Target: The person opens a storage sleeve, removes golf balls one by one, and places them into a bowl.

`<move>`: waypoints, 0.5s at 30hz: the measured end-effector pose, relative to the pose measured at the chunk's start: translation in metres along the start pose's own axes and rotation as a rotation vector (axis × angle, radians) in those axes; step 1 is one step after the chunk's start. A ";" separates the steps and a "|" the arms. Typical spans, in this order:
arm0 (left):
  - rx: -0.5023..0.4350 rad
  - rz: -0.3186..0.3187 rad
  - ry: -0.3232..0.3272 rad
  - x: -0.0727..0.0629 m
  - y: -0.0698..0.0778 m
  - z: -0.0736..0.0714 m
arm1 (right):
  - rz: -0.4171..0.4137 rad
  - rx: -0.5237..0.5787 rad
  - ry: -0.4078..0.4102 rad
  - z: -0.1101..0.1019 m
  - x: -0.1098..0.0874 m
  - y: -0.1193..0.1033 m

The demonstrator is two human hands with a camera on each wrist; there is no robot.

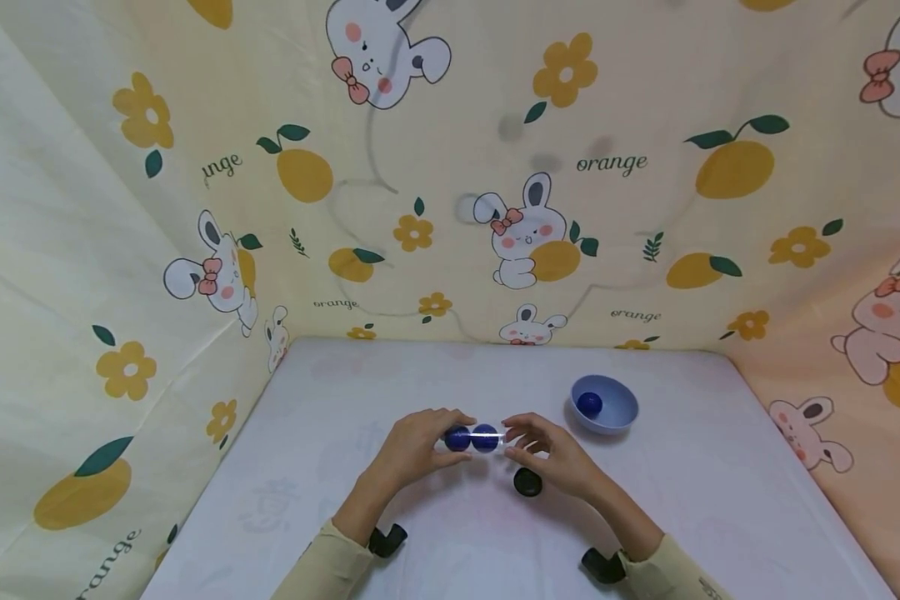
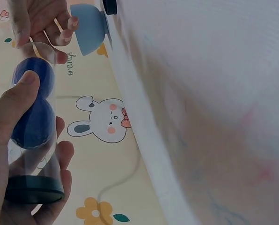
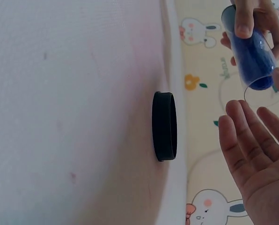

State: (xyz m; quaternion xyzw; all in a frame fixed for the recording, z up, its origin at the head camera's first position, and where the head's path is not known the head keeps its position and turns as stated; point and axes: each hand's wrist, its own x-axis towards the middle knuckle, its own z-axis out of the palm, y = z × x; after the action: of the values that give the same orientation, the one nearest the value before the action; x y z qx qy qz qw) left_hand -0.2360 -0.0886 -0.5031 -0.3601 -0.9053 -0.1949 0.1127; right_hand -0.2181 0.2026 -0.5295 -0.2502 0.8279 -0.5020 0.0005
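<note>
My left hand (image 1: 418, 443) grips a clear tube (image 2: 49, 161) that lies sideways above the table, with a dark cap (image 2: 34, 190) closing the end by the palm. Two blue balls (image 1: 485, 438) sit inside, one against the other; the thumb presses the tube wall over them in the left wrist view. At the tube's uncapped end is my right hand (image 1: 558, 454), fingers spread loosely around the rim and nothing in the palm. A loose black cap (image 3: 164, 126) rests on the table just below the right hand.
A light blue bowl (image 1: 624, 410) holding another blue ball (image 1: 589, 405) stands behind the right hand. White cloth covers the table (image 1: 330, 383). Patterned fabric walls (image 1: 450, 167) rise at its back and sides. Black wrist mounts (image 1: 603, 566) sit at both cuffs.
</note>
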 end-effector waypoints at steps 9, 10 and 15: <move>0.038 0.006 -0.027 0.001 0.002 -0.003 | 0.037 0.010 -0.012 0.001 0.001 -0.002; 0.040 0.009 -0.027 0.001 0.002 -0.003 | 0.040 0.012 -0.012 0.001 0.000 -0.001; 0.037 0.017 -0.025 0.001 0.002 -0.002 | 0.041 0.015 -0.008 0.001 0.000 0.000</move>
State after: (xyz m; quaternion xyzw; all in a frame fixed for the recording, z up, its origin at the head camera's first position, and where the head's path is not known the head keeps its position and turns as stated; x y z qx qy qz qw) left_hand -0.2353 -0.0877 -0.4999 -0.3681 -0.9069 -0.1728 0.1098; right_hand -0.2179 0.2016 -0.5302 -0.2351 0.8291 -0.5069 0.0162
